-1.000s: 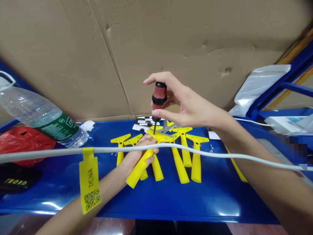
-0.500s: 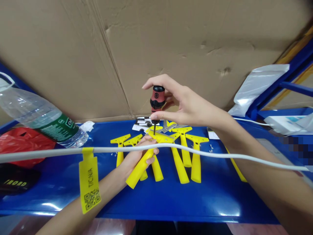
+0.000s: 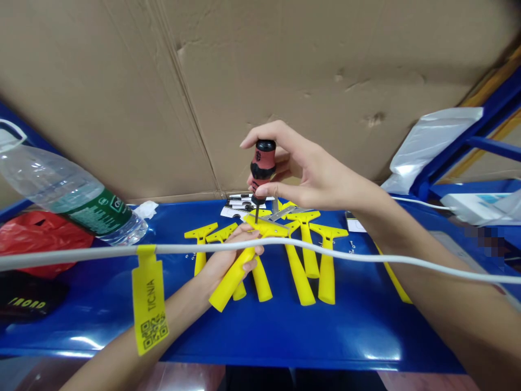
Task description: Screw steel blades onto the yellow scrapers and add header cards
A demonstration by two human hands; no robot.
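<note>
My left hand [image 3: 240,244] is closed around a yellow scraper [image 3: 233,279], whose handle slants toward me and whose head points away. In my right hand [image 3: 297,165] is a short red and black screwdriver [image 3: 264,165], held upright with thumb and fingers around its grip. Its thin shaft comes down onto the scraper's head, where the tip meets the left end. A silvery screw shows at the head's right end. More yellow scrapers [image 3: 326,266] lie around my left hand. The white cable crosses in front and hides part of the held scraper.
A white cable [image 3: 350,255] with a yellow tag [image 3: 149,304] spans the view. At left are a water bottle [image 3: 93,203], a red plastic bag [image 3: 36,239] and a black item. Small screws [image 3: 352,245] lie on the blue table [image 3: 252,339]; black-and-white packets [image 3: 236,209] lie by the cardboard wall.
My right hand has shifted slightly right, and its fingers have rolled the screwdriver's grip a little. The tip stays on the scraper's head; my left hand has barely moved.
</note>
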